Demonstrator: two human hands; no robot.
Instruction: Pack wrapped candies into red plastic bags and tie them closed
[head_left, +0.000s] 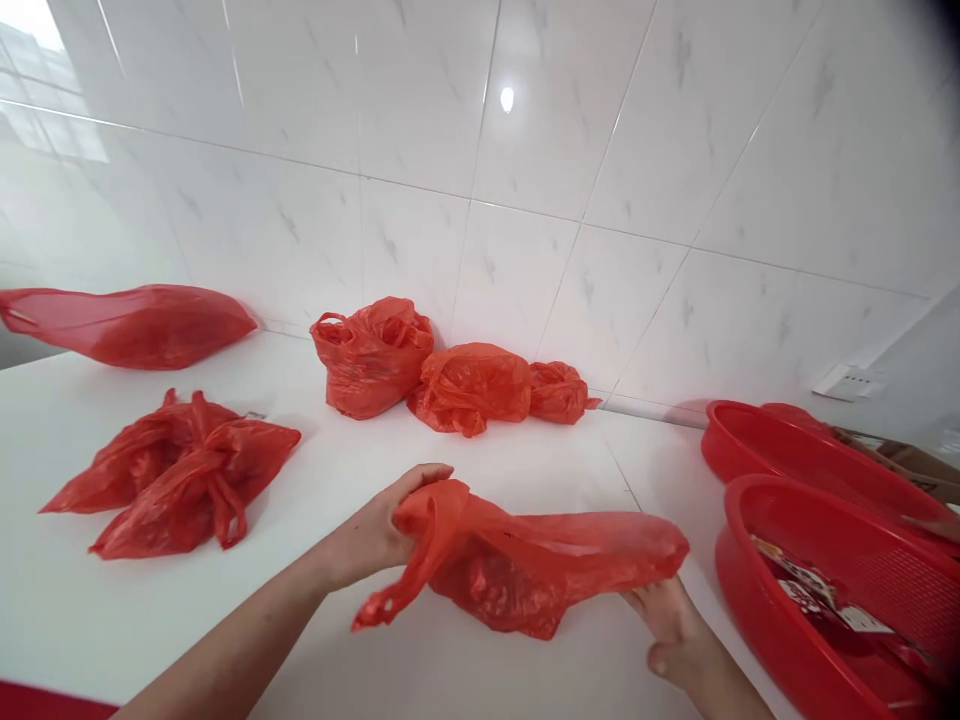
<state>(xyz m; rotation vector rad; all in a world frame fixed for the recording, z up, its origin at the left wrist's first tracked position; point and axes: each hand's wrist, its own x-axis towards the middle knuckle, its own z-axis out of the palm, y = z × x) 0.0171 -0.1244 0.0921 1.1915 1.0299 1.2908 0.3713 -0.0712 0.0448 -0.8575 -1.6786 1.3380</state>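
Note:
A red plastic bag (517, 570) with some contents showing dimly through it stretches between my two hands above the white table. My left hand (382, 525) is closed around its handle end, the thumb along the top edge, and one handle loop hangs down in front. At the other end, my right hand (667, 625) holds the bag from below; its fingertips are hidden behind the plastic and the thumb stands apart. What the bag contains I cannot make out.
Two tied red bags (187, 470) lie on the white table (300, 640) at left, with a longer red bag (150, 325) behind. Several red bags (472, 385) line the tiled wall. Red plastic baskets (750, 560) stand at right, the nearer holding printed packets (825, 600). A cardboard box (900, 460) sits behind.

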